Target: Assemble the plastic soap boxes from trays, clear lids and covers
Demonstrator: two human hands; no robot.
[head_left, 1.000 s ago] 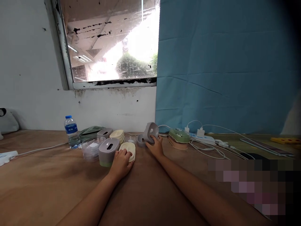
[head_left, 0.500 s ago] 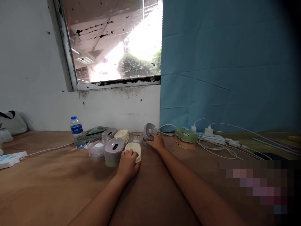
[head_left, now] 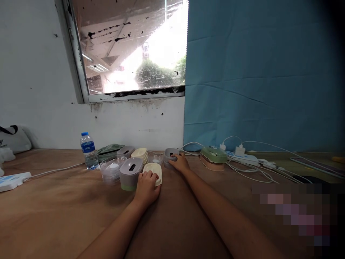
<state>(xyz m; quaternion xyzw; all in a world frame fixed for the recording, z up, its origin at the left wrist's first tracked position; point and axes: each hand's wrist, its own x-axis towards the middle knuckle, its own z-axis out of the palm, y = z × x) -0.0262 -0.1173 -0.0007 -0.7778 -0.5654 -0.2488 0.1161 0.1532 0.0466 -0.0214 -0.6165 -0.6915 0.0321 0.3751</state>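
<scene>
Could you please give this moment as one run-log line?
left hand: on front cream stack | right hand: on rightmost grey container | nearby: water bottle, green-topped container

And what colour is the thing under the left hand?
The stacked piece under the left hand is pale cream-yellow, shown in the head view.

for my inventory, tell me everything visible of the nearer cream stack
The nearer cream stack has rounded corners, a rimmed top and a plastic look. It lies level on the tabletop, seemingly layered at its right edge. The left grip covers its near part, fingers on top. Whether it touches the grey box beside it is unclear.
</scene>
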